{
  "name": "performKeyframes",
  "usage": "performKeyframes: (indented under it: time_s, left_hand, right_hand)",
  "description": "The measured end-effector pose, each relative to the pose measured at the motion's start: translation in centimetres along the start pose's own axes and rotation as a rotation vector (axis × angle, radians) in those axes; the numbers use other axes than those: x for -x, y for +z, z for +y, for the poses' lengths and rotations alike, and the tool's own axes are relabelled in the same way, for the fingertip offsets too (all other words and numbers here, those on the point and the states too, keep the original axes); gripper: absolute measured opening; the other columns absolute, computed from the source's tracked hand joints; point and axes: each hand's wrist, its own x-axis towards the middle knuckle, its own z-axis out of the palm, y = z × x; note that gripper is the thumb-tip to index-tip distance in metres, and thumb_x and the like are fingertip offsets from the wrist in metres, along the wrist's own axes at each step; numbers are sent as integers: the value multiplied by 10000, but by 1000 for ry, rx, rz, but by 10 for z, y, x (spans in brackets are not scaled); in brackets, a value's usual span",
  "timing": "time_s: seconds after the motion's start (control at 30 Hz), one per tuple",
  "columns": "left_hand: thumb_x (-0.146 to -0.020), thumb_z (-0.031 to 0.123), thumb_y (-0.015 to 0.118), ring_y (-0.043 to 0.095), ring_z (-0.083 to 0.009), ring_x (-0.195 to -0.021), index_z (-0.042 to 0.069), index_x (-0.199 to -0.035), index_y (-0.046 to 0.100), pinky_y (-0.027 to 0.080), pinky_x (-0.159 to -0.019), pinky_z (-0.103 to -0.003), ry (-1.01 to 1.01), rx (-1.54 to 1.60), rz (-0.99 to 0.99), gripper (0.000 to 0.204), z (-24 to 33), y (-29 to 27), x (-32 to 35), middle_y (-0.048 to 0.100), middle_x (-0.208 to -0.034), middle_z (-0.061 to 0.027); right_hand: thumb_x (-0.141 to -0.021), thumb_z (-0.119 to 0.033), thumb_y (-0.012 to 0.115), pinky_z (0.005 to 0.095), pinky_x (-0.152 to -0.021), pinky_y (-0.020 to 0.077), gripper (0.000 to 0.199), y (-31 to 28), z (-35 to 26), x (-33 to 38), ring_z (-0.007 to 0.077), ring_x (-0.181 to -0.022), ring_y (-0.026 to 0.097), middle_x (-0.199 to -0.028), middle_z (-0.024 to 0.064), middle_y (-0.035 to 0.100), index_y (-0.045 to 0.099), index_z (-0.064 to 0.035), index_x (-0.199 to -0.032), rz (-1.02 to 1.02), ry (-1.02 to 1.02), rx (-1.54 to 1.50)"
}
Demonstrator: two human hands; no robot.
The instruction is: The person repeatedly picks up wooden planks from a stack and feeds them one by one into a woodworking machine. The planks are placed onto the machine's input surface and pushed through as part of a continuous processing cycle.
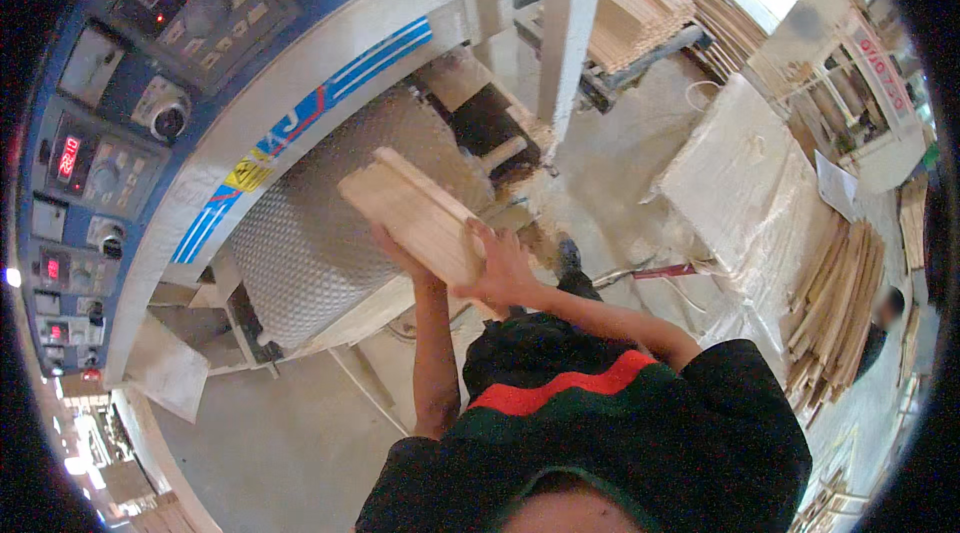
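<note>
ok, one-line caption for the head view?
Both hands, left hand and right hand, hold a wooden board before the machine's textured conveyor belt.

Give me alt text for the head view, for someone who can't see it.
Both hands, the left hand and the right hand, grip a stack of pale wooden boards above a textured grey conveyor belt of a machine. A control panel curves along the left; wood stacks lie right.

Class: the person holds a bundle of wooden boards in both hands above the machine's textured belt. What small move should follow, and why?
Probably lower the wooden boards flat onto the belt: left hand and right hand grip them tilted just above it.
</note>
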Motion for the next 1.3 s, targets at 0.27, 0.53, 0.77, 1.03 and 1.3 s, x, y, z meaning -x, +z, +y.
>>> performKeyframes:
  time_s: [0.27, 0.53, 0.77, 1.03, 1.3]
  left_hand:
    - [-775, 737, 396, 222, -300, -1351, 115, -1449, 181, 154, -1112, -487, -285, 711, -31, 942, -30, -39, 40, 199, -1498, -92]
    - [-802, 697, 381, 126, -305, -1388, 74, -1454, 93, 116, -1127, -460, -220, 758, -16, 946, -24, -43, 48, 119, -1515, -117]
    - [-805, 649, 425, 177, -312, -1368, 7, -1434, 103, 141, -1127, -439, -225, 610, -47, 955, -38, -64, 66, 161, -1492, -164]
    - [-833, 546, 496, 230, -312, -1346, 10, -1422, 182, 160, -1121, -445, -23, 561, 223, 856, -27, -77, 62, 225, -1469, -166]
    - [-865, 506, 491, 372, -324, -1262, 21, -1316, 395, 214, -1086, -499, -344, 631, 234, 670, -64, -66, 51, 407, -1368, -172]
  right_hand:
    - [-542, -533, 775, 576, -941, 334, 1109, 40, -59, -83, 475, -1203, 358, -1277, 354, 358, 277, -24, -1392, 326, 92, 126]
    - [-587, -575, 730, 598, -987, 272, 1120, 76, -87, -133, 485, -1254, 302, -1347, 324, 317, 216, -17, -1411, 288, 145, 314]
    - [-674, -545, 664, 595, -1020, 227, 980, 94, -47, -156, 458, -1275, 291, -1361, 299, 318, 263, 4, -1379, 307, 65, 309]
    - [-758, -469, 619, 559, -1040, 235, 790, 79, -44, -140, 427, -1275, 310, -1350, 283, 346, 356, 15, -1323, 276, -147, 30]
    - [-801, -456, 601, 459, -984, 357, 610, 65, 65, -102, 388, -1197, 415, -1298, 233, 434, 504, -20, -1216, 188, -449, 51]
